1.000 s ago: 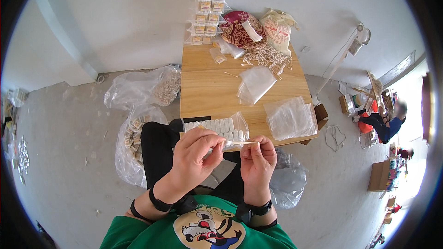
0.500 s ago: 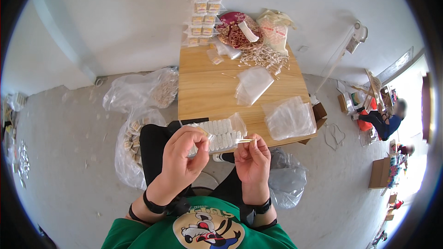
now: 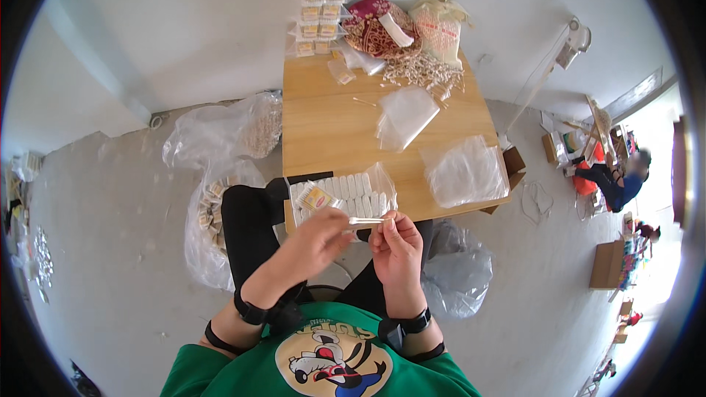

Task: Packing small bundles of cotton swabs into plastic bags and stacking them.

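A few thin cotton swabs (image 3: 365, 221) lie crosswise between my two hands, over the near edge of the table. My right hand (image 3: 398, 246) pinches their right ends between thumb and fingertips. At their left ends is my left hand (image 3: 315, 242), smeared by motion; whether its fingers grip the swabs I cannot tell. Just beyond the left hand, a small clear packet with a yellow label (image 3: 320, 197) rests on rows of small white bundles (image 3: 354, 185). These rows sit in a clear plastic bag (image 3: 383, 182) at the table's near left edge.
On the wooden table (image 3: 323, 132) lie two stacks of clear bags (image 3: 407, 114) (image 3: 465, 173) and a heap of loose swabs (image 3: 423, 73). Labelled packets (image 3: 320, 11) are stacked at the back left. Plastic sacks (image 3: 213, 228) (image 3: 456, 268) stand beside my legs. A person (image 3: 625, 182) sits far right.
The labelled packet has left my left hand and now lies on the white bundles. My left hand has moved right, up to the swabs in my right hand. The view has shifted slightly.
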`<state>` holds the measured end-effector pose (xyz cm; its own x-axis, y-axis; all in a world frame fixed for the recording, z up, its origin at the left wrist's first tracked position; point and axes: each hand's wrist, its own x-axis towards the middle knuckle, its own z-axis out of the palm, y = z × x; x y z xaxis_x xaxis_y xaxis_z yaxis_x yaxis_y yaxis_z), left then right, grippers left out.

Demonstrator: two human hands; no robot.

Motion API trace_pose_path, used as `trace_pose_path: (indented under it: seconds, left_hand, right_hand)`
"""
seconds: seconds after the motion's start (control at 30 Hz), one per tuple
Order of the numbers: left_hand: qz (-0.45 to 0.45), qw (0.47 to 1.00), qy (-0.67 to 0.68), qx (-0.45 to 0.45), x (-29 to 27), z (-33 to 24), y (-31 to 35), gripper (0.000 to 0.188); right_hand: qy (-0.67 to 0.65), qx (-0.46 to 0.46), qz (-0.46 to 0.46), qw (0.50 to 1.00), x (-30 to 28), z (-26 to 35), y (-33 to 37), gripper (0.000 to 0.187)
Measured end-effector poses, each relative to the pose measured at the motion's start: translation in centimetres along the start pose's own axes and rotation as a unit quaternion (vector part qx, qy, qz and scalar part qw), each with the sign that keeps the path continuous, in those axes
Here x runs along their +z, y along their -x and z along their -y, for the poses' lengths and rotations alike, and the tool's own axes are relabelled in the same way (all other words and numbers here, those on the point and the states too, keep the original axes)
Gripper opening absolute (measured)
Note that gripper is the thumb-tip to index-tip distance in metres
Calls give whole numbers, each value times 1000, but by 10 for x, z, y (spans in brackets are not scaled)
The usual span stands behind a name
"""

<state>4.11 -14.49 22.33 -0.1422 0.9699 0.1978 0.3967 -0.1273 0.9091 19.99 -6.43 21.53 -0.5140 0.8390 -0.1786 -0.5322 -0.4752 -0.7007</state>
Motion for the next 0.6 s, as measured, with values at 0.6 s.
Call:
trace_pose_path:
  seconds: [0.6]
  left_hand:
    - [213, 912, -351, -26, -27, 88, -40, 77]
  right_hand:
    - [186, 37, -176, 966, -100, -79, -22, 10]
